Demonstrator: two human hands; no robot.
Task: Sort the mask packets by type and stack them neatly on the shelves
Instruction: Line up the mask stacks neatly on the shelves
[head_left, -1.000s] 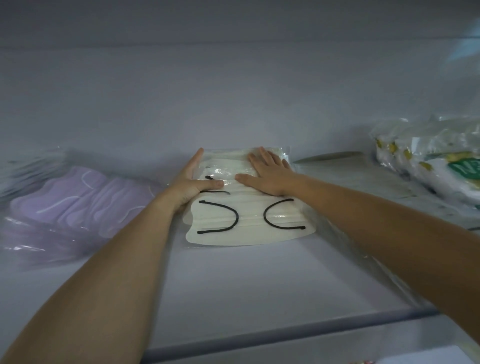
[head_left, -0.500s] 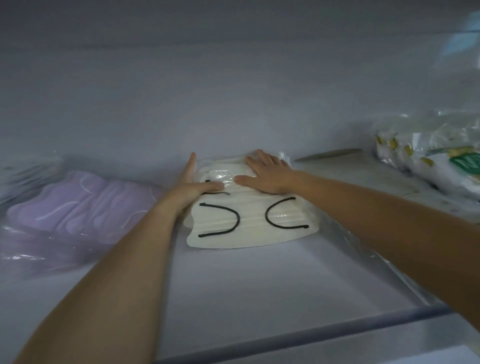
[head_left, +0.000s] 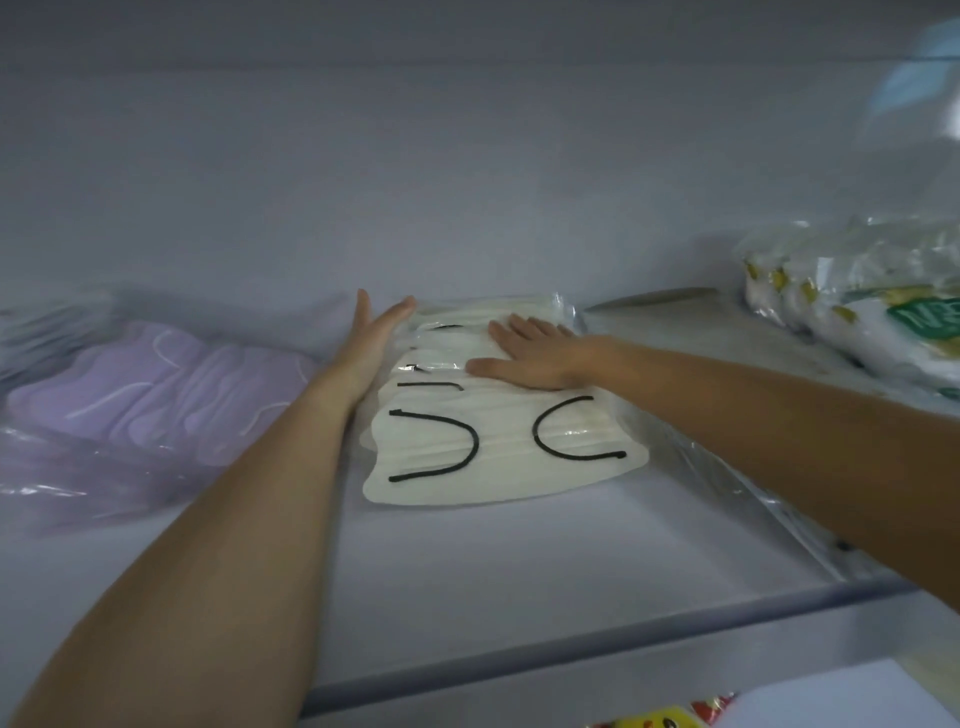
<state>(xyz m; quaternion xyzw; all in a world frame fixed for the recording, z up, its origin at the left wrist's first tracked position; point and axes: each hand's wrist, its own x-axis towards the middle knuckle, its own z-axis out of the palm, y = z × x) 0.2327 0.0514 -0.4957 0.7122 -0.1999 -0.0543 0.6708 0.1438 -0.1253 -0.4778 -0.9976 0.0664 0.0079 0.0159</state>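
My left hand (head_left: 371, 343) stands on edge against the left side of the cream mask packets (head_left: 498, 457). Its fingers are straight and together, pointing toward the back wall, with the thumb spread toward the pile's far corner. It holds nothing and only touches the plastic there. My right hand (head_left: 535, 358) lies flat, palm down, on the rear half of the same pile, with the fingers straight and slightly fanned and the thumb stretched out to the left. It presses on the top packet without curling round it.

The cream mask packets lie flat on the shelf (head_left: 519, 561), stacked one on another. Through the clear wrap I see black ear loops, two large curves on the near half and shorter bits under my right thumb. The pile's back edge is close to the rear wall, though I cannot tell if it touches.

Left of the cream pile, apart from it, lie the purple mask packets (head_left: 156, 395) with white loops, blurred at their near edge. Right of the pile, a clear plastic wrapper (head_left: 753, 525) runs under my right forearm. Farther right, well apart, sit white packets with green and yellow print (head_left: 857, 306). Nearer me than the pile, below the shelf's front edge, a yellow and red item (head_left: 660, 719) peeks in.
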